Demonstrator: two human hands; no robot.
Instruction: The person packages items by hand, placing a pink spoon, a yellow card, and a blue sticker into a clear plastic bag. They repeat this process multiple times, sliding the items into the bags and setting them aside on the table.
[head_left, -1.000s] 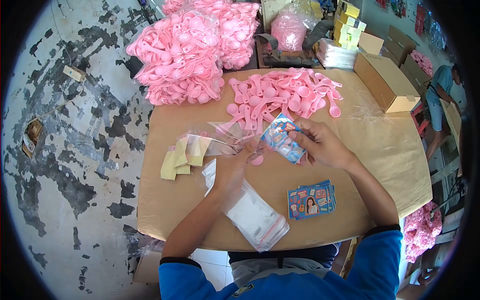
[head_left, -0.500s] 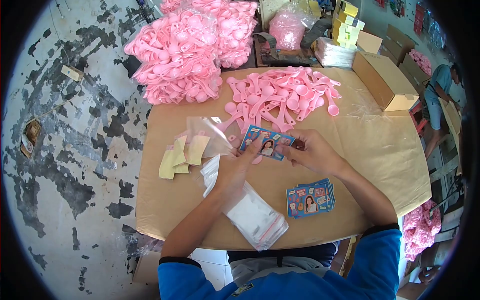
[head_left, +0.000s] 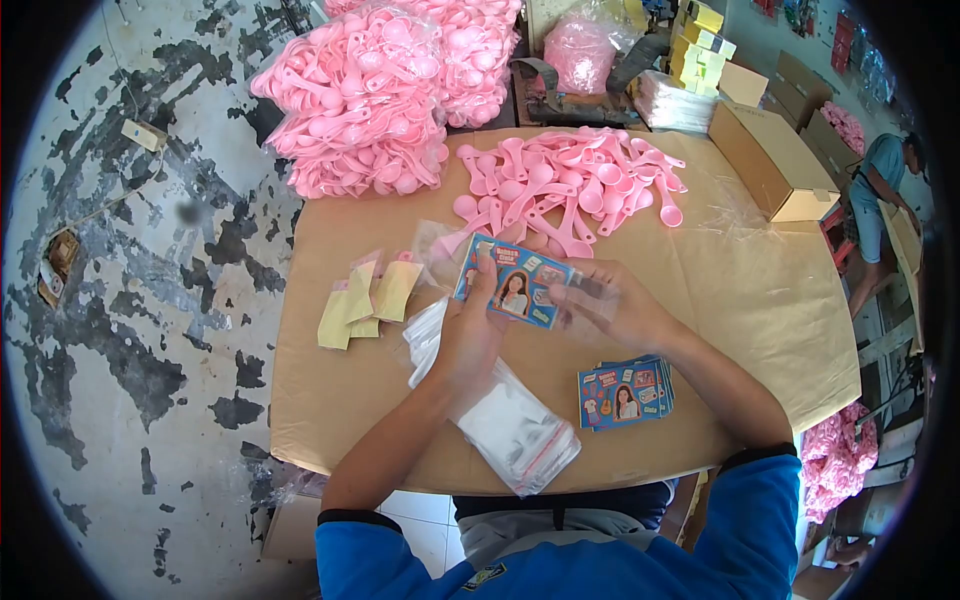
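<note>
A blue printed card [head_left: 514,284] is held level between both hands over the middle of the table. My left hand [head_left: 474,325] pinches its left end, thumb on top. My right hand [head_left: 625,305] is closed at its right end, with clear plastic film around the fingers. More clear film shows behind the card's left end. Pink spoons [head_left: 560,185] lie heaped just beyond. Below my left hand rests a stack of clear plastic bags [head_left: 515,430]. A pile of similar blue cards [head_left: 622,393] lies at the near right. Several yellow paper pieces [head_left: 395,290] are on the left.
Large bags of pink spoons [head_left: 360,100] stand at the back left. A cardboard box [head_left: 775,160] sits at the back right corner of the brown-covered table [head_left: 760,330]. Beyond the right edge is another person [head_left: 882,180].
The card has moved slightly left and nearer, and it looks larger. Clear film now shows around my right fingers, and the film behind the card has shifted.
</note>
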